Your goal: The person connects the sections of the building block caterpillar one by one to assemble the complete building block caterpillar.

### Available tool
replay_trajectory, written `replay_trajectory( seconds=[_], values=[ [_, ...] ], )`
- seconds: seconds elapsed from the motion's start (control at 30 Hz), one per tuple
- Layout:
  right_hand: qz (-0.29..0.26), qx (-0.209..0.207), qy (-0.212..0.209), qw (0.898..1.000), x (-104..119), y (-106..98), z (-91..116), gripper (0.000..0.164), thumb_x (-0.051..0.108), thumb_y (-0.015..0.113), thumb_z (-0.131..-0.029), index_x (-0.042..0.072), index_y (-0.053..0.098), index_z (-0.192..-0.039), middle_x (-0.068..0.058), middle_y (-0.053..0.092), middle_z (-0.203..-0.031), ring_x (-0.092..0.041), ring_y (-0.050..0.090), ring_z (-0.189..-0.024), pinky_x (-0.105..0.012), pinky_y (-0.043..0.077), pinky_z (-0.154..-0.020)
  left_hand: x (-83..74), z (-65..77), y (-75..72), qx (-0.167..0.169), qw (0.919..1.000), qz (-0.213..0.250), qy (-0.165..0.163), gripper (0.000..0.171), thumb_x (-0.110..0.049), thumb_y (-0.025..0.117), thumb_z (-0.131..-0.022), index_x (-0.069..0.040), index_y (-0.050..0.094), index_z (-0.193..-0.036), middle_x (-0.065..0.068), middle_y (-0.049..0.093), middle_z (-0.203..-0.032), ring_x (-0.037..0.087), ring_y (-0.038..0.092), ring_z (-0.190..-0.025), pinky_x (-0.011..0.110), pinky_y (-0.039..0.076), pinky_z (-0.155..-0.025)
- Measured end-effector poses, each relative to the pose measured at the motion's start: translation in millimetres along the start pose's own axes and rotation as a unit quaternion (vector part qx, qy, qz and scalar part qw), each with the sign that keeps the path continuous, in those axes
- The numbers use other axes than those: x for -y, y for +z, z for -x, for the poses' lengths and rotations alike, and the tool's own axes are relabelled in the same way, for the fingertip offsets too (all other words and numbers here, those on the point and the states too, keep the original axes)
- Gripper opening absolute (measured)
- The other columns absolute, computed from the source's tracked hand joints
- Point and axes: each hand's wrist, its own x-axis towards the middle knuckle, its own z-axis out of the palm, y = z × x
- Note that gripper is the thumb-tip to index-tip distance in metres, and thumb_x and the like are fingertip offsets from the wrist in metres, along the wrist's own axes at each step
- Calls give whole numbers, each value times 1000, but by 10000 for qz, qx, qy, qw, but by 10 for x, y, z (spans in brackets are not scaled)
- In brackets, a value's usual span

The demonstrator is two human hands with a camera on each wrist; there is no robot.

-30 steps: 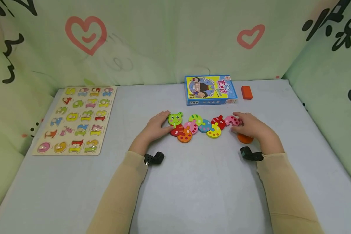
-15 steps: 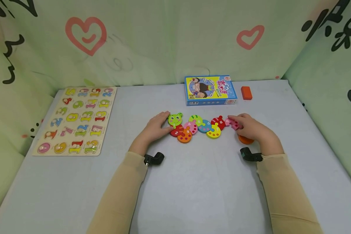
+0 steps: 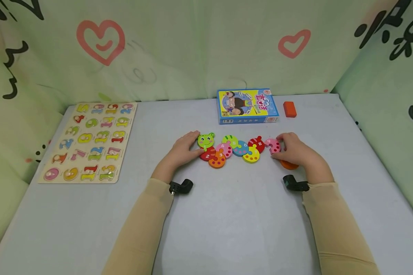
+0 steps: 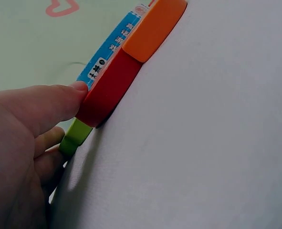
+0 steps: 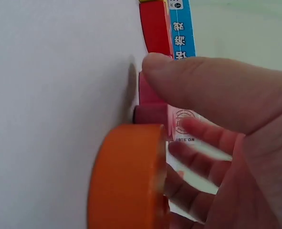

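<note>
In the head view a caterpillar puzzle of flat numbered pieces crosses the table, from a green smiling head rightward. My left hand rests at that end, thumb against the red piece and fingers at the green edge. At the other end my right hand is spread around the pink dotted piece. Its thumb lies beside the pink edge in the right wrist view, fingers apart from the thumb. This pink piece sits close beside a striped red one. An orange piece is partly hidden beneath the right hand.
Behind the puzzle lies a blue and yellow box, with a small orange-red block to its right. A number board lies at the left of the table. Pale green cloth with hearts hangs behind.
My right fingers were over the pink piece half a second ago; now they have drawn back right, uncovering more of it. The piece has shifted slightly. The left hand stays still.
</note>
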Motion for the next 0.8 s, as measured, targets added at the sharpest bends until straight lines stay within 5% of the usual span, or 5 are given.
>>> replay_trajectory(
  seconds=[0.13,0.57,0.8],
  values=[
    [123,49,-261,9996,5,16,-6,79,21,66,-80,9,21,-144,-26,22,-142,-45,21,-126,-59,43,-90,4,-1,3,-10,10000,-17,26,69,-38,52,-89,-14,21,-145,3,21,-152,20,14,-141,40,11,-116],
    [-615,-136,-586,9963,53,-33,-64,65,13,64,-82,18,35,-140,-22,21,-141,-41,26,-126,-55,47,-88,5,-4,7,-39,10000,-28,19,68,-38,52,-89,-14,22,-145,3,21,-152,19,15,-141,40,12,-115],
    [-464,-45,-697,9965,142,-66,-205,57,10,61,-85,18,40,-138,-19,22,-143,-40,23,-130,-57,43,-92,4,-1,10,-33,10000,-4,-8,68,-38,52,-89,-15,22,-145,2,21,-152,19,14,-141,41,12,-115]
  ],
)
